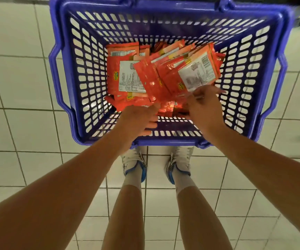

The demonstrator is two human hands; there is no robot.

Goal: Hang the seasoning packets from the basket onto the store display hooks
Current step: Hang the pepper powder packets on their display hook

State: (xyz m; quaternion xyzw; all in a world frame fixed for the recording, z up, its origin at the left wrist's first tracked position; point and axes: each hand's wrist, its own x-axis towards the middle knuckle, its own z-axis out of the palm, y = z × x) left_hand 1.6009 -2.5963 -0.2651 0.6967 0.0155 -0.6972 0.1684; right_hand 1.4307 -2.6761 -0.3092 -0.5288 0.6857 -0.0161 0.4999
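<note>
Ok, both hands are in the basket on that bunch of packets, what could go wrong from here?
1. The right hand pinches a fanned bunch of red packets only at its near edge, so some could slide out when lifted.
2. The left hand sits at the bunch's lower corner, its grip hidden, and may give little support.
3. The display hooks are out of view, so the carry cannot be judged.

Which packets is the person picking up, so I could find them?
Look inside the purple basket on the white tiled floor. Among its orange seasoning packets, find the fanned bunch pinched by the right hand; only it is lifted above the flat pile.
</note>
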